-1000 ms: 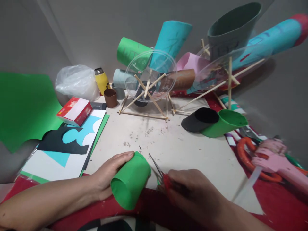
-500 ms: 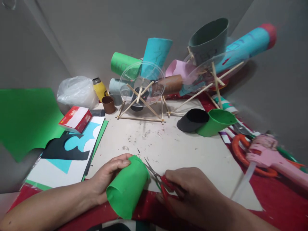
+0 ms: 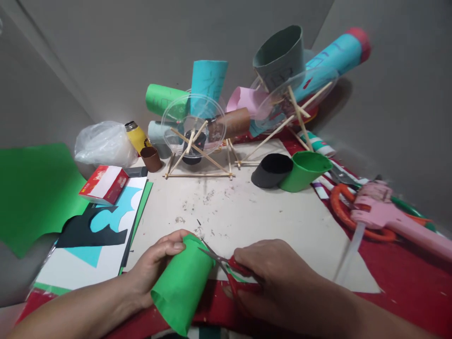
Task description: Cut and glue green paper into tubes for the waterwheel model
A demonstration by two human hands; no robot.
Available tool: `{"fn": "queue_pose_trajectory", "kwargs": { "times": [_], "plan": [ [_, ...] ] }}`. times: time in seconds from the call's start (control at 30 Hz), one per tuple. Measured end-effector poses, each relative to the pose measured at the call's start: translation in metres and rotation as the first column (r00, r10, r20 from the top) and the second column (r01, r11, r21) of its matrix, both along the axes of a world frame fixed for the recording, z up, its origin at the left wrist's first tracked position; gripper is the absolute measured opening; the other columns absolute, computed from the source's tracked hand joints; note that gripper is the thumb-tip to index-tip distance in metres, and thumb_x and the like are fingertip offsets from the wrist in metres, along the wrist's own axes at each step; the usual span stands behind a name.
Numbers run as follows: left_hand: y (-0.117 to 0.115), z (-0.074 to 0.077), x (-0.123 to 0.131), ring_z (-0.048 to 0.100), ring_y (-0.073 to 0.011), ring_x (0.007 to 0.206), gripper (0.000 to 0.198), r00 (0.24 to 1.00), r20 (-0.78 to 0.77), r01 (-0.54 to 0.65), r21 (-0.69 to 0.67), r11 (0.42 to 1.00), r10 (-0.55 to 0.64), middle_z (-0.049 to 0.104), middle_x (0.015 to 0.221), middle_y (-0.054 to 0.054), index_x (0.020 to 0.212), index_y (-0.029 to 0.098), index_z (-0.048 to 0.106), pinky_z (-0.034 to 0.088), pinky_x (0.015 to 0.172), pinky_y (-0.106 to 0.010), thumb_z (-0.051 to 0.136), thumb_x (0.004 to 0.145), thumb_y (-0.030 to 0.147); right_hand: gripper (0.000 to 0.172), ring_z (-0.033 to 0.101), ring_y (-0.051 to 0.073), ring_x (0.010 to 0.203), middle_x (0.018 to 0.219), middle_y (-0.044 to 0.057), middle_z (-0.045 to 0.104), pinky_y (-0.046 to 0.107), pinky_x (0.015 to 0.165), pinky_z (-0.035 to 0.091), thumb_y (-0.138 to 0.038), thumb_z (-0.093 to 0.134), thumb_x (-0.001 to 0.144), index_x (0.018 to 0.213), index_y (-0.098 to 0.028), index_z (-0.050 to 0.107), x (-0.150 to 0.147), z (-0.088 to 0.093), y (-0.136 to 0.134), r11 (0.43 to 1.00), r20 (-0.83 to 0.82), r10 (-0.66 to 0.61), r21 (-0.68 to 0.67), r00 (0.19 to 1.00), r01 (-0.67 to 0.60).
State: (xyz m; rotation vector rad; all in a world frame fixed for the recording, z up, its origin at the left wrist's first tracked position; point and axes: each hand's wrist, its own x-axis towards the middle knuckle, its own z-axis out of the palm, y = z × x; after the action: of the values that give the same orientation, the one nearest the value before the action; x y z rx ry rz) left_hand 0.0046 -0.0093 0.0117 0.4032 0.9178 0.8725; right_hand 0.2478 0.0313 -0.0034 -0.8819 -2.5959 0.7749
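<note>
My left hand (image 3: pixel 158 263) is closed around a green paper tube (image 3: pixel 185 287), its thumb near the upper rim. The tube is tilted, with one end toward me at the lower left. My right hand (image 3: pixel 271 278) grips red-handled scissors (image 3: pixel 231 261) by the loops. Their blades are spread and the tips lie at the tube's far rim. A green strip shows beside the handles. Beyond my hands stands a wheel of clear plastic discs (image 3: pixel 194 125) on a stick frame, with coloured paper tubes fixed round it.
A second, larger wheel (image 3: pixel 282 94) stands at the back right. A black cup (image 3: pixel 271 169) and a green cup (image 3: pixel 305 170) rest before it. At right lies a pink glue gun (image 3: pixel 388 212). Coloured sheets (image 3: pixel 88 261) and a red box (image 3: pixel 104 183) are at left. Scraps dot the white board (image 3: pixel 247 221).
The scissors' tips have come over the tube's rim, where they were beside it before. The view has shifted a little, so the background sits further left.
</note>
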Motion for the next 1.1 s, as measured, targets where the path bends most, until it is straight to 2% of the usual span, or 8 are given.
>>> {"fn": "queue_pose_trajectory", "kwargs": {
  "times": [0.2, 0.43, 0.63, 0.87, 1.1],
  "plan": [
    [-0.001, -0.001, 0.002, 0.062, -0.0152, 0.065, 0.019, 1.000, -0.023, 0.021, 0.053, 0.998, -0.020, 0.069, 0.074, -0.005, 0.084, 0.015, 0.072, 0.047, 0.067, -0.025, 0.072, 0.071, 0.029, 0.009, 0.045, 0.012, 0.053, 0.061, -0.004, 0.059, 0.030, 0.057, 0.021, -0.022, 0.059, 0.074, 0.068, -0.022, 0.052, 0.001, 0.000, 0.000, 1.000, 0.009, 0.006, 0.014, 1.000, -0.006],
    [-0.002, -0.005, 0.002, 0.064, -0.0177, 0.072, 0.025, 0.997, -0.071, 0.010, 0.029, 1.000, -0.008, 0.071, 0.081, -0.007, 0.086, 0.014, 0.072, 0.048, 0.070, -0.027, 0.074, 0.069, 0.032, 0.012, 0.044, 0.012, 0.052, 0.059, -0.002, 0.061, 0.031, 0.056, 0.017, -0.024, 0.060, 0.074, 0.066, -0.020, 0.052, 0.001, 0.001, -0.003, 0.999, 0.068, -0.004, 0.041, 0.998, 0.001],
    [-0.002, -0.004, 0.002, 0.062, -0.0150, 0.064, 0.022, 0.999, -0.049, 0.016, 0.013, 1.000, -0.016, 0.069, 0.073, -0.004, 0.082, 0.016, 0.072, 0.047, 0.065, -0.025, 0.075, 0.069, 0.033, 0.014, 0.037, 0.011, 0.051, 0.056, -0.003, 0.056, 0.031, 0.056, 0.016, -0.024, 0.059, 0.073, 0.063, -0.020, 0.049, 0.000, 0.006, -0.003, 0.999, 0.041, 0.009, 0.032, 0.999, -0.011],
    [0.000, -0.005, 0.001, 0.063, -0.0160, 0.067, 0.023, 0.997, -0.067, 0.026, 0.032, 0.999, -0.024, 0.070, 0.076, -0.005, 0.082, 0.015, 0.073, 0.048, 0.068, -0.026, 0.076, 0.068, 0.033, 0.018, 0.025, 0.011, 0.051, 0.051, -0.006, 0.045, 0.030, 0.054, 0.014, -0.023, 0.058, 0.071, 0.061, -0.020, 0.044, 0.001, 0.011, -0.002, 0.999, -0.015, 0.022, -0.032, 1.000, -0.022],
    [-0.001, -0.007, -0.001, 0.063, -0.0178, 0.073, 0.025, 0.997, -0.076, 0.007, 0.004, 1.000, -0.007, 0.070, 0.081, -0.006, 0.083, 0.016, 0.073, 0.048, 0.072, -0.028, 0.076, 0.066, 0.033, 0.019, 0.022, 0.012, 0.054, 0.052, -0.006, 0.042, 0.028, 0.054, 0.014, -0.024, 0.059, 0.073, 0.061, -0.020, 0.045, 0.001, 0.008, -0.003, 0.999, -0.031, 0.013, -0.037, 0.999, -0.015]
  ]
}}
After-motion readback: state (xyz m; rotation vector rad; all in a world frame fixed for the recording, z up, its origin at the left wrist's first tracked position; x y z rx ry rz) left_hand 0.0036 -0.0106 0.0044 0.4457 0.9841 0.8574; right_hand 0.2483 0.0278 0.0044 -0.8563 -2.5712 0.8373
